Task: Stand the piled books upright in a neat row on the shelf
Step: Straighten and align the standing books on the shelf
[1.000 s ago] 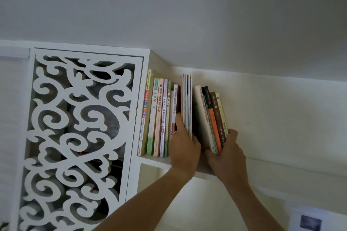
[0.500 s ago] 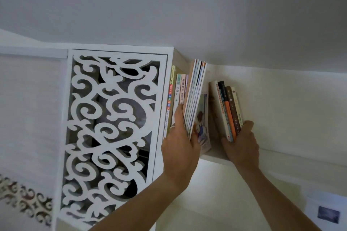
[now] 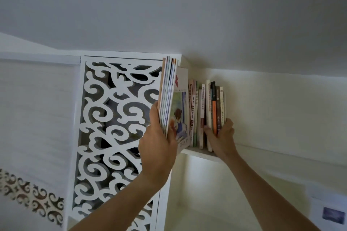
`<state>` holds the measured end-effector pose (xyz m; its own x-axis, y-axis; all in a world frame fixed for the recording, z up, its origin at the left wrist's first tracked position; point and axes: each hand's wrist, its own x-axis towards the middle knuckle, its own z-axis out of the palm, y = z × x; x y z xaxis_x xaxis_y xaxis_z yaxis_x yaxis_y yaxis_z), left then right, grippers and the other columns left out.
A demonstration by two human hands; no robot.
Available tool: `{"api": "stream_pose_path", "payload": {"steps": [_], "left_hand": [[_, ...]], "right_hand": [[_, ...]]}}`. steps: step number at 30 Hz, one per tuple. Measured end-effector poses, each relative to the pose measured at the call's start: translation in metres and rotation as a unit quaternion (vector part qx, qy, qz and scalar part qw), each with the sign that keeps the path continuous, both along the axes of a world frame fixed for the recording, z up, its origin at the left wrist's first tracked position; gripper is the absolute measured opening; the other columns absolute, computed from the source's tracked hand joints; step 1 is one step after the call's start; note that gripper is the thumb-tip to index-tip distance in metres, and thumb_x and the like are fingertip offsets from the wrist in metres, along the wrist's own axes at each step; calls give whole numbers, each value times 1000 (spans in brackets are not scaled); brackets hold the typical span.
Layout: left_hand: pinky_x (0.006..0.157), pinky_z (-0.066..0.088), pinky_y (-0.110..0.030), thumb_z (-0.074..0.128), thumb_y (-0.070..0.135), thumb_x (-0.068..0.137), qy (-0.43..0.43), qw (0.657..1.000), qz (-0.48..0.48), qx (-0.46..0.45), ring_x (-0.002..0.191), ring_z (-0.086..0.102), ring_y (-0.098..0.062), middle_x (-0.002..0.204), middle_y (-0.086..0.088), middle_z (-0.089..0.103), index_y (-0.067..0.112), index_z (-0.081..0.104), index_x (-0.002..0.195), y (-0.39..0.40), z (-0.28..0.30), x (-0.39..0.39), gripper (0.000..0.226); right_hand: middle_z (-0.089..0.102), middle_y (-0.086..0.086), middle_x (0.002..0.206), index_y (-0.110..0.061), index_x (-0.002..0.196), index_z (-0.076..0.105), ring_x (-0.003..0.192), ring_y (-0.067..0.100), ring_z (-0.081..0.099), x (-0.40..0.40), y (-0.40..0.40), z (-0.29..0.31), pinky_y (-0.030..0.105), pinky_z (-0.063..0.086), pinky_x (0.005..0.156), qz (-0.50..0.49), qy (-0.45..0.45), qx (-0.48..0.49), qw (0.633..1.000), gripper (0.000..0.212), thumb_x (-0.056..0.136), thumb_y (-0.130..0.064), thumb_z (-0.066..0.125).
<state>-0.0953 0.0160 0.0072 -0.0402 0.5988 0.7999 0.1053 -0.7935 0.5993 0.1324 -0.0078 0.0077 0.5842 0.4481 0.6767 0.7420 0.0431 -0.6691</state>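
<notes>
Two hands busy | left hand [image 3: 158, 148] grips thin magazines [image 3: 167, 95] upright off shelf [image 3: 199, 153] front edge | right hand [image 3: 223, 137] clasps upright books [image 3: 216, 107] | row's left end nearest left hand

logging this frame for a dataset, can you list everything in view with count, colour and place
thin magazines: a handful, pale mixed covers, held off the shelf's left end
illustrated magazine: one, white and green cover, behind that bundle
upright books: several, mixed spines, on the shelf
gripped books: about four, white, black, orange, brown
shelf: one, white
fretwork panel: one, white, left
left hand: holds the thin magazines
right hand: grips the gripped books
</notes>
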Motion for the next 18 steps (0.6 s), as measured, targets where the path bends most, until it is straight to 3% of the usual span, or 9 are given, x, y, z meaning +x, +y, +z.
{"api": "stream_pose_path", "payload": {"steps": [2, 4, 7, 12, 15, 18], "left_hand": [[57, 64, -38, 52, 36, 106, 0, 1000, 13, 5, 80, 76, -15, 112, 5, 74, 34, 28, 153, -3, -1, 0, 53], [57, 64, -37, 53, 36, 106, 3, 1000, 20, 7, 82, 76, -14, 115, 4, 73, 35, 27, 154, -6, -3, 3, 55], [62, 65, -41, 55, 31, 104, 15, 999, 29, 11, 87, 76, -18, 119, 2, 71, 38, 23, 156, -1, -3, 3, 61], [68, 64, -45, 57, 22, 101, 29, 997, 64, 21, 91, 73, -21, 117, 2, 70, 38, 24, 154, 4, -4, -7, 64], [70, 64, -44, 57, 22, 102, 15, 997, 68, 14, 93, 73, -19, 118, 4, 70, 36, 26, 153, 7, -3, -11, 62], [67, 64, -44, 56, 27, 103, 9, 997, 71, 12, 91, 73, -18, 116, 4, 70, 34, 28, 152, 13, -2, -16, 57]], "right_hand": [[10, 8, 161, -25, 156, 4, 145, 32, 26, -5, 3, 3, 61, 34, 114, -35, -16, -27, 999, 110, 79, -69, 68], [-7, 8, 168, -25, 158, -12, 153, 36, 9, -17, 8, 3, 67, 20, 117, -105, -49, -63, 991, 137, 63, -88, 63], [1, 12, 167, -19, 158, -16, 151, 39, 14, -31, 21, 6, 69, 23, 115, -162, -76, -38, 983, 157, 48, -96, 64], [20, 17, 161, -13, 160, -6, 144, 42, 28, -31, 37, 2, 65, 37, 108, -206, -84, 11, 975, 145, 59, -83, 72], [16, 21, 162, -8, 160, -5, 146, 43, 25, -39, 44, 5, 67, 29, 112, -232, -78, 18, 970, 142, 62, -75, 73], [10, 21, 165, -6, 160, -5, 149, 42, 21, -43, 48, 4, 69, 24, 115, -246, -79, 32, 966, 142, 65, -81, 69]]}}
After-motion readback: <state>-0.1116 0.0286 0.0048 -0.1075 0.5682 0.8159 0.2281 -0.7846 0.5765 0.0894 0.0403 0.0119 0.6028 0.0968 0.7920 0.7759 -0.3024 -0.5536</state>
